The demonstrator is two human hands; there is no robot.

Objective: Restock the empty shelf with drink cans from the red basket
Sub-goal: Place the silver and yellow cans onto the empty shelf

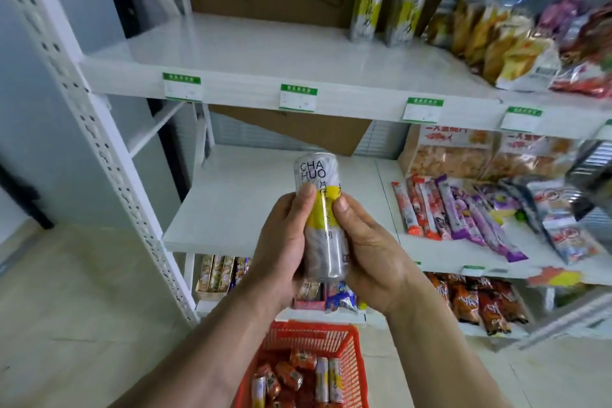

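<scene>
Red basket point(356, 371): sitting on the floor nearest the camera, between the two forearms, and holding more drink cans, some orange-red point(288, 374) and some silver with yellow point(322, 379), lying loosely.
Left hand point(281, 242): wrapping the held can from its left side, fingers curled behind it, thumb pressing on the front near the yellow band.
Right hand point(367, 248): closing on the same can from the right, thumb lying against the label, palm cupping the lower half.
Arm pose: both forearms are reaching up and forward from the bottom of the view, wrists meeting at the can, well above the basket.
Held can point(323, 212): standing roughly upright in both hands, in front of the middle shelf, touching no shelf.
Handling, as a judgement: a tall slim metal can, stiff but likely to dent if squeezed, smooth and rather slippery, moderately heavy if full; gripping round the middle of the body is looking safest, and its narrow base may be making it easy to tip when set down.
Middle shelf point(238, 209): lying bare on its left part, with snack packets point(463, 209) spread over the right.
Upper shelf point(265, 46): carrying two matching cans point(366, 7) standing near the back, beside snack bags point(503, 40).
</scene>
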